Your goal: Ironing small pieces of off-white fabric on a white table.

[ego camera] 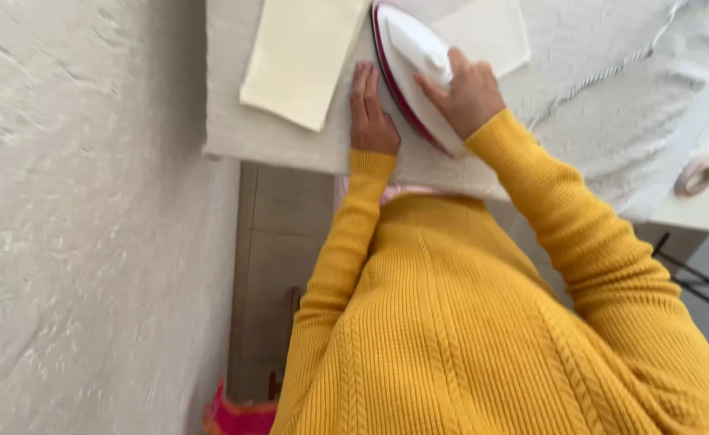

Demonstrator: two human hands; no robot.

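Note:
A white iron with a dark red base (407,60) stands on a padded grey ironing surface (580,72). My right hand (467,93) is closed around the iron's handle. My left hand (369,109) lies flat, fingers together, on the surface just left of the iron. A pale yellow folded cloth (302,56) lies left of my left hand, and another pale piece (491,32) shows beyond the iron. Both arms wear mustard yellow knitted sleeves.
A rough plastered wall (80,225) fills the left side. A white cord (604,72) runs across the surface at the right. A pinkish tape roll (695,177) lies on a pale table at the far right. Tiled floor (278,242) shows below.

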